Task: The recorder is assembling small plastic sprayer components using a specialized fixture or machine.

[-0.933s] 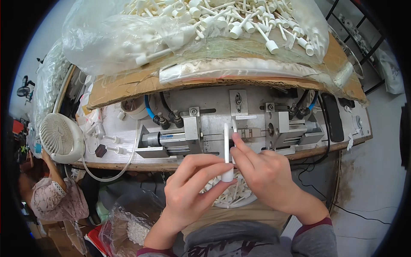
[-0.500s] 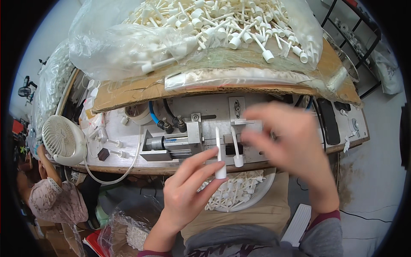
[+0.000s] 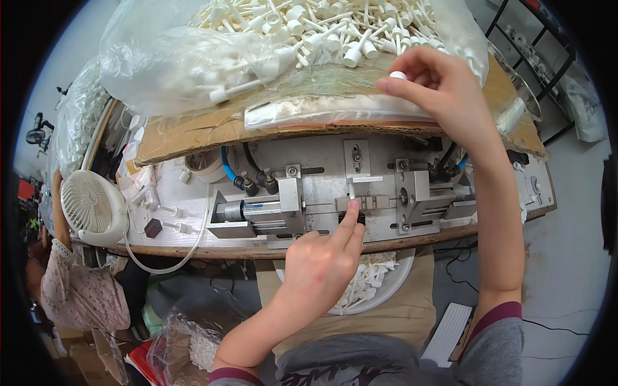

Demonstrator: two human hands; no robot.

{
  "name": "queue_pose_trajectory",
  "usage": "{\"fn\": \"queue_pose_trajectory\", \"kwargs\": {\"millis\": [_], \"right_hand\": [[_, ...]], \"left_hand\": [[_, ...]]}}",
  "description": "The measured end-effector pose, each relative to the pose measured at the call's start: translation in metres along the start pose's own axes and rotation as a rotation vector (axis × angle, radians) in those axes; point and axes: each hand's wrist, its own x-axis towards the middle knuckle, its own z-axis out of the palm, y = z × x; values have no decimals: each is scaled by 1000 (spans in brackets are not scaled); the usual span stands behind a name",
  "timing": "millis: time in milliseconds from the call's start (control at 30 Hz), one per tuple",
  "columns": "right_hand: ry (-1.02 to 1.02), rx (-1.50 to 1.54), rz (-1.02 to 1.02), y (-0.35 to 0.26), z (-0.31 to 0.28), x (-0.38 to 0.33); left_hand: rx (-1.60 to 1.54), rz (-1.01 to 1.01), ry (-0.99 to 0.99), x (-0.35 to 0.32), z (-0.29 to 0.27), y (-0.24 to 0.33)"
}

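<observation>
My left hand (image 3: 322, 260) reaches to the small metal fixture (image 3: 373, 203) in the middle of the bench device. Its forefinger is stretched out, and the tip presses by a white plastic stick (image 3: 352, 190), whose lower part is hidden. The other fingers are partly bent. Raised in front of the pile of white plastic sticks with cup-shaped heads (image 3: 309, 29), my right hand (image 3: 444, 87) pinches a white plastic piece (image 3: 398, 75). Only its round end shows between thumb and fingers.
Metal cylinders (image 3: 267, 219) and clamp blocks (image 3: 418, 199) flank the fixture. Cardboard (image 3: 187, 147) overhangs the bench behind it. A white fan (image 3: 95, 209) stands left. A bowl (image 3: 405, 283) of white pieces rests on my lap. Another person's patterned sleeve (image 3: 84, 289) shows far left.
My right hand has moved from the fixture up and back to the pile. My left hand no longer holds its white stick upright; its forefinger has moved onto the fixture.
</observation>
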Motion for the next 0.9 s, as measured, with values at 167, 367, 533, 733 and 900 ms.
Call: {"fn": "queue_pose_trajectory", "kwargs": {"millis": [167,367,533,733,900], "right_hand": [[105,218,-27,-44,20,-82],[33,-210,-307,-42,49,-158],[-122,-419,-371,-40,72,-170],[-162,-520,-393,-45,77,-150],[-236,-505,-339,-44,72,-150]], "left_hand": [[-168,8,-10,1,-7,-14],[-483,-87,257,52,-59,-38],[-140,65,491,138,-54,-67],[-38,2,302,189,-8,-85],[-269,-11,305,170,-17,-69]]}}
